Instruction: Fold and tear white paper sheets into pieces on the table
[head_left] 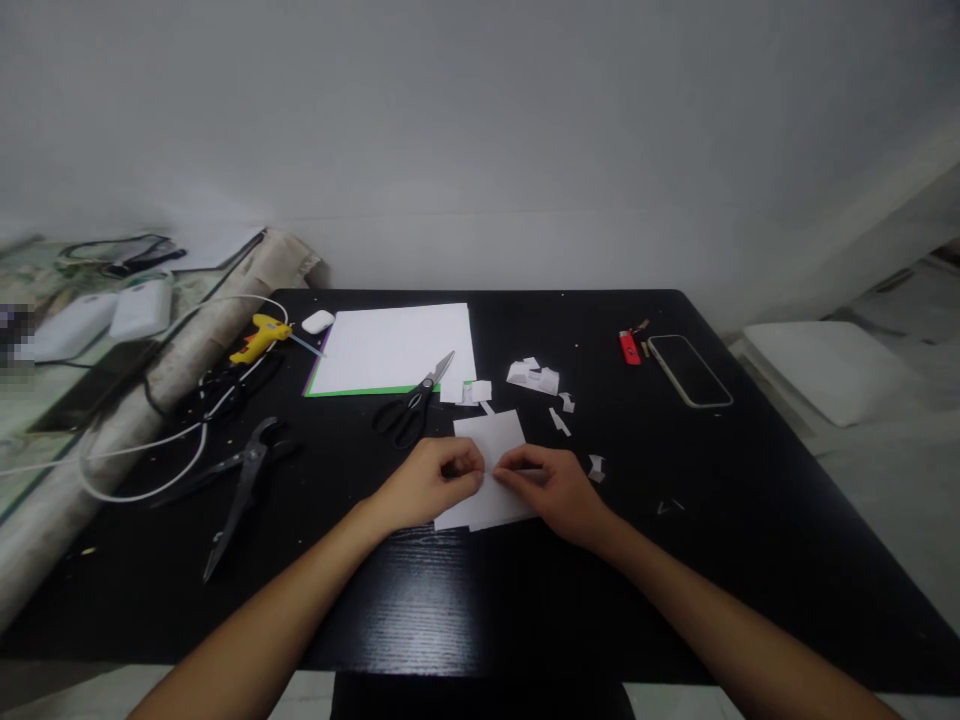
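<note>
Our left grip (435,482) and right grip (562,490) pinch close together, presumably for fine control, over white rectangular paper (491,432) beneath; what they grasp, we cannot tell. Black-handled metal scissors (427,384) lie beyond the left grip.

lt dim | glare: blk tabletop (420,620), nr edge | detail soft | wide-lens stretch @ sides | pixelated patch far L
</note>
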